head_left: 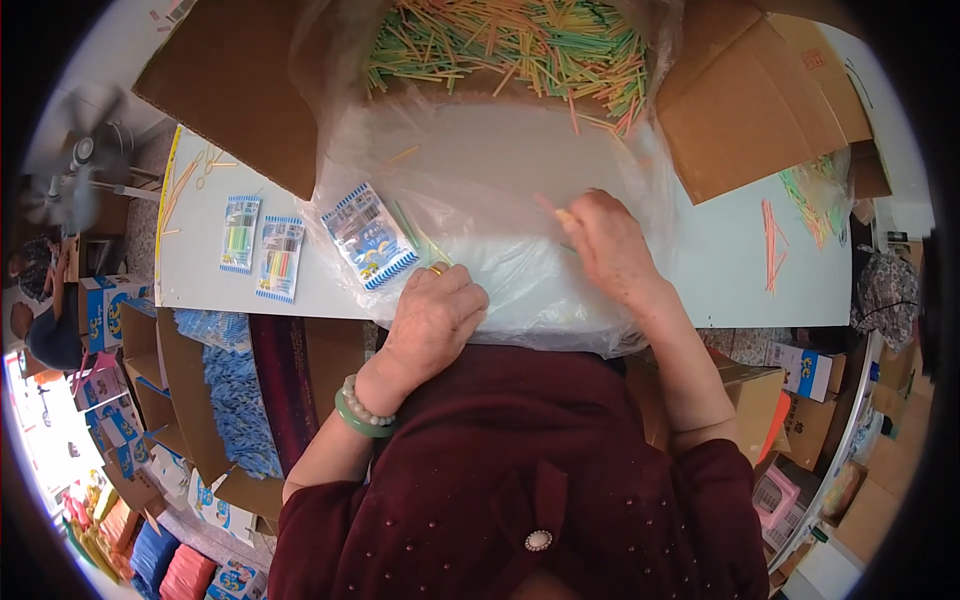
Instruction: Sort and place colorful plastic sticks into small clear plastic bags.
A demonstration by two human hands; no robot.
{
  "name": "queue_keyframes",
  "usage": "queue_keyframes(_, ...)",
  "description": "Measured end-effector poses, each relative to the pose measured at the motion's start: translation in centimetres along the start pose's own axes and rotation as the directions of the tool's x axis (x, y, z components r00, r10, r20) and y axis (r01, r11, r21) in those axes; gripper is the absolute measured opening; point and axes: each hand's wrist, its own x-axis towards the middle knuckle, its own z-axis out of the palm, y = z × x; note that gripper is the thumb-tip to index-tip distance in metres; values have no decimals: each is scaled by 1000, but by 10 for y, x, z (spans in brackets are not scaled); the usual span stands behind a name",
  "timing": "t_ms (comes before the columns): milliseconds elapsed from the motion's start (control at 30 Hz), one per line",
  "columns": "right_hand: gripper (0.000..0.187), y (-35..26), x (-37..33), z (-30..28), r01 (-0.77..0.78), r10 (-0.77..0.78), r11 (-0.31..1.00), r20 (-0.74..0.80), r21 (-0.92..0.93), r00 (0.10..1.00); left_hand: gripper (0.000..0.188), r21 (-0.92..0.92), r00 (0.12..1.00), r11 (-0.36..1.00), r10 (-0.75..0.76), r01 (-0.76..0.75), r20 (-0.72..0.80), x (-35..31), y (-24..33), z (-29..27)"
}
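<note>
My left hand [437, 312], with a jade bangle [362, 418] and a beaded bracelet at its wrist, is closed near the table's front edge. Thin green and yellow sticks [432, 245] run into its curled fingers. Farther right, my right hand [608, 245] pinches a thin pink stick [545, 204] over clear plastic sheeting [520, 290]. A bit of green shows beneath those fingers. Left of my left hand lies a blue-and-white printed packet [368, 236]. Beyond both hands, a heap of thin coloured sticks [510, 45] fills the plastic-lined carton.
Two small filled packets [239, 235] lie on the white table [190, 275] at left. Carton flaps [235, 90] rise on both sides. Loose pink sticks [771, 245] and a bag of sticks [818, 200] are at right. A carton of blue packets [240, 400] stands below left.
</note>
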Motion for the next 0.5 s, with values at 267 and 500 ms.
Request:
queue_keyframes(267, 9, 9, -11, 4, -226, 215, 966, 97, 127, 972, 12, -28, 990, 990, -135, 136, 33, 12, 5, 1)
queue_keyframes(500, 9, -5, 14, 1, -45, 108, 972, 264, -233, 958, 45, 357, 998, 932, 42, -58, 54, 49, 6, 23)
